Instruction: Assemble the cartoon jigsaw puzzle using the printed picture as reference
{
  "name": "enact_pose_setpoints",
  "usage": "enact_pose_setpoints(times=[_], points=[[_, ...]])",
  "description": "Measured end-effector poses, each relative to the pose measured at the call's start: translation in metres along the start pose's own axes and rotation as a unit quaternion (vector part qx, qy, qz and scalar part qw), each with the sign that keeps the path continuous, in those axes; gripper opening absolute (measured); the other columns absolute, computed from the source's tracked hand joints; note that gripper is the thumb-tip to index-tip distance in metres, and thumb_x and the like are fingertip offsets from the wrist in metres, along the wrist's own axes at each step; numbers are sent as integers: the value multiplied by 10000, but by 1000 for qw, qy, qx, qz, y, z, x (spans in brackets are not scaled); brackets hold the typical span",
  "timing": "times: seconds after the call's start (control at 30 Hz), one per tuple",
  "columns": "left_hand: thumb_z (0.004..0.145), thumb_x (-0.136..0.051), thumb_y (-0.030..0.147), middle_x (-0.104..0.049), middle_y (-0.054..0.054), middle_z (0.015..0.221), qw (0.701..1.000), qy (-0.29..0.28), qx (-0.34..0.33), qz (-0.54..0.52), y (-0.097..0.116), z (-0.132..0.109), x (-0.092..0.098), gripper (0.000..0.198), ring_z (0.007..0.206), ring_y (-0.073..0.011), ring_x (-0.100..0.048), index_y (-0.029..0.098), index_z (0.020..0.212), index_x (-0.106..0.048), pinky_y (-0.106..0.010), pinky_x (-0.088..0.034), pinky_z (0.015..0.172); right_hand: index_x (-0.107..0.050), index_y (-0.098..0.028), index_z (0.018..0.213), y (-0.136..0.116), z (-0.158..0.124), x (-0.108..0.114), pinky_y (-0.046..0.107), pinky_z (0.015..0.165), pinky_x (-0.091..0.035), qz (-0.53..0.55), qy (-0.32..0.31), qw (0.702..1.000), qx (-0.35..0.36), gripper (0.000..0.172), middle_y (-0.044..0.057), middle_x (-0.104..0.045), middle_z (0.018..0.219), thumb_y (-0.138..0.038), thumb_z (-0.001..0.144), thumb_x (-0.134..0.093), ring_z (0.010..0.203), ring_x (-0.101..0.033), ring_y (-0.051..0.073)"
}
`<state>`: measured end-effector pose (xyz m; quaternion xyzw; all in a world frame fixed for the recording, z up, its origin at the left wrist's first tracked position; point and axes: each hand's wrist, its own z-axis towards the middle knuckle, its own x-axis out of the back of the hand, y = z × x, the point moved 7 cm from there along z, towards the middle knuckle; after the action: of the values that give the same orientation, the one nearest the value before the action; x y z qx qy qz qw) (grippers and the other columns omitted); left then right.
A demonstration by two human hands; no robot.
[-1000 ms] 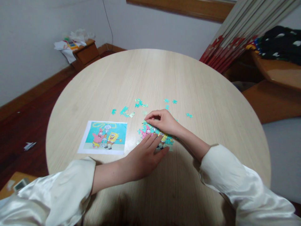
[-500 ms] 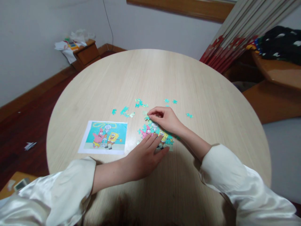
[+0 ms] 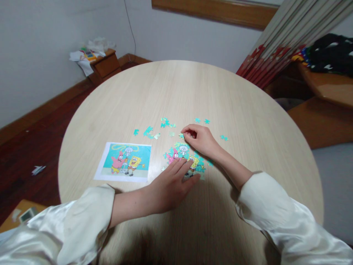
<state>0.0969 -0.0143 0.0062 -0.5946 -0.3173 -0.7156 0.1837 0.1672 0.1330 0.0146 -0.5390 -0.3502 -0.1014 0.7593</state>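
A partly joined jigsaw puzzle point(image 3: 183, 149) with pink, yellow and pale-headed cartoon figures lies on the round table. My left hand point(image 3: 173, 184) rests flat over its lower left part, fingers stretched out and covering some of it. Just beyond the puzzle's upper edge, my right hand point(image 3: 202, 140) pinches a small turquoise puzzle piece point(image 3: 181, 135) between thumb and forefinger. To the left is a printed picture sheet point(image 3: 125, 162) showing the same figures. A pale loose piece point(image 3: 171, 134) lies just left of the pinched one.
Loose turquoise pieces point(image 3: 148, 131) lie beyond the sheet, with more pieces point(image 3: 165, 123) behind the puzzle. Others sit at the right, including a joined pair point(image 3: 224, 137). The round wooden table point(image 3: 187, 88) stands near a small cabinet point(image 3: 106, 64) and a curtain point(image 3: 264, 51).
My right hand has moved a little right, the turquoise piece at its fingertips shifting away from the pale loose piece. My left hand stays on the puzzle. The whole view has shifted slightly.
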Motion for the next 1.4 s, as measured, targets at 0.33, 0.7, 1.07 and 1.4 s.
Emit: enact_pose_setpoints(times=[0.33, 0.7, 1.07, 1.4], points=[[956, -301, 172, -612, -123, 904, 996, 48, 75, -30, -30, 6, 29, 324, 840, -226, -563, 131, 902, -617, -377, -504, 739, -623, -198, 806, -3, -2, -2, 308, 644, -423, -55, 18, 997, 45, 137, 47, -638, 794, -147, 808, -496, 680, -542, 154], [894, -528, 256, -616, -97, 902, 944, 132, 297, 58, -142, -27, 73, 183, 827, -215, -562, 147, 937, -670, -325, -450, 703, -624, -195, 827, -3, -1, -2, 334, 683, -414, -78, 24, 995, 65, 155, 61, -626, 809, -156, 827, -474, 715, -536, 173], [867, -447, 162, -658, -132, 910, 958, 72, 270, 61, -137, -18, 57, 273, 825, -233, -584, 138, 865, -719, -334, -452, 686, -609, -196, 816, -2, -1, -3, 328, 685, -421, -86, 32, 993, 72, 146, 64, -607, 815, -143, 829, -473, 728, -536, 175], [860, -433, 85, -662, -119, 966, 966, 63, 249, 14, -131, -15, 55, 287, 884, -222, -606, 133, 957, -699, -333, -475, 763, -619, -190, 829, -1, -2, -3, 330, 697, -420, -86, 25, 994, 70, 150, 69, -613, 833, -139, 827, -478, 744, -545, 178]])
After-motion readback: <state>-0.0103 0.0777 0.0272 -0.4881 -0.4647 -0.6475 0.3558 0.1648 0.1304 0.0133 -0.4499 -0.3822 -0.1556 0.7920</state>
